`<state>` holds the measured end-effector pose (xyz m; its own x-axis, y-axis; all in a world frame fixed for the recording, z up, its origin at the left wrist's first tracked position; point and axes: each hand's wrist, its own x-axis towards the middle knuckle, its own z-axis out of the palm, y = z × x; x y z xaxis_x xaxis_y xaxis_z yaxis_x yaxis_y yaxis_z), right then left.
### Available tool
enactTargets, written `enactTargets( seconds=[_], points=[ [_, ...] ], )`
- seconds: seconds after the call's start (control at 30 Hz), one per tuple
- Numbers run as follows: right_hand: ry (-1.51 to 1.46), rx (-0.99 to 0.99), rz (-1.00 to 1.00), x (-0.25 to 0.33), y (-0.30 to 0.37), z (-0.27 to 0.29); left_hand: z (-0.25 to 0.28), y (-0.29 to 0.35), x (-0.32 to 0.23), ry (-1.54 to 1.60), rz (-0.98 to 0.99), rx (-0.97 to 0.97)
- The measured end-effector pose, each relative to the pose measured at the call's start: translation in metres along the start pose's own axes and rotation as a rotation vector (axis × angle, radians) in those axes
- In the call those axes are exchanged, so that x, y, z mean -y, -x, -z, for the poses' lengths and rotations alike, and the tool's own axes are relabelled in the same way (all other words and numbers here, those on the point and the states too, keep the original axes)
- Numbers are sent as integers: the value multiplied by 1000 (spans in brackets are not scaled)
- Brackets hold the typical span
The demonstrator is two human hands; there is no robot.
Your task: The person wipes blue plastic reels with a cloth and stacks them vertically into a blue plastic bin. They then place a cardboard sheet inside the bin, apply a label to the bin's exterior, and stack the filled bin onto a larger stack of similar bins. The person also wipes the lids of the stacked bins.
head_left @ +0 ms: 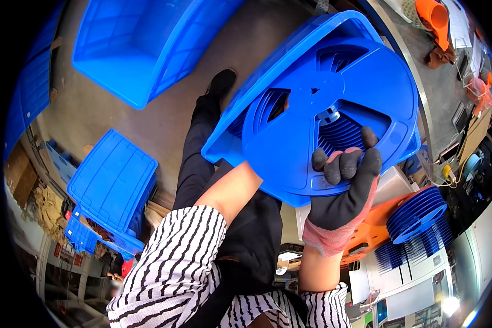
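Observation:
A blue plastic reel (290, 147) with cut-out windows lies tilted on top in a blue crate (238, 117) in front of me. More thin blue discs show through its windows, along with a small silvery part (329, 115). My right hand (341, 199), in a black and pink glove, is over the reel's near right rim. Its palm faces up, the fingers are loosely curled, the thumb stands apart, and nothing shows in it. My bare left forearm (232, 191) passes under the reel's near left edge, hiding that hand. A skin-toned patch shows in the left window.
A large blue bin (131, 46) stands on the floor at the far left. Stacked lidded blue boxes (112, 180) are at my left. On the right are a cluttered workbench (443, 104), an orange panel (374, 218) and more blue reels (418, 216). My foot (221, 82) is beside the crate.

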<state>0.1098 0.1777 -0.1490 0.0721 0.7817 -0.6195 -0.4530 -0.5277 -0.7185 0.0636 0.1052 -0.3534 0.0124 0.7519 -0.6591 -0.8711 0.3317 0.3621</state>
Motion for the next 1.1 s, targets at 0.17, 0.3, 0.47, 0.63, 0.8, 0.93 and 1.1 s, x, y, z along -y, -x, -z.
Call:
enactTargets(
  seconds=[0.17,0.3,0.47,0.63,0.8,0.93,1.1],
  points=[
    [157,26,0,-16,-11,-8,2,11,-5,231,83,41],
    [238,197,94,-37,-21,8,0,11,-7,277,99,55],
    [619,344,366,-61,-34,37,1,11,-12,311,100,58],
    [515,289,324,-64,-27,19,1,13,-18,315,105,61],
    [376,188,250,-51,-12,6,18,16,12,201,72,60],
    [289,82,191,-38,0,5,44,13,44,-167,-47,165],
    [140,91,116,-43,-8,5,56,-10,62,76,-45,223]
  ],
)
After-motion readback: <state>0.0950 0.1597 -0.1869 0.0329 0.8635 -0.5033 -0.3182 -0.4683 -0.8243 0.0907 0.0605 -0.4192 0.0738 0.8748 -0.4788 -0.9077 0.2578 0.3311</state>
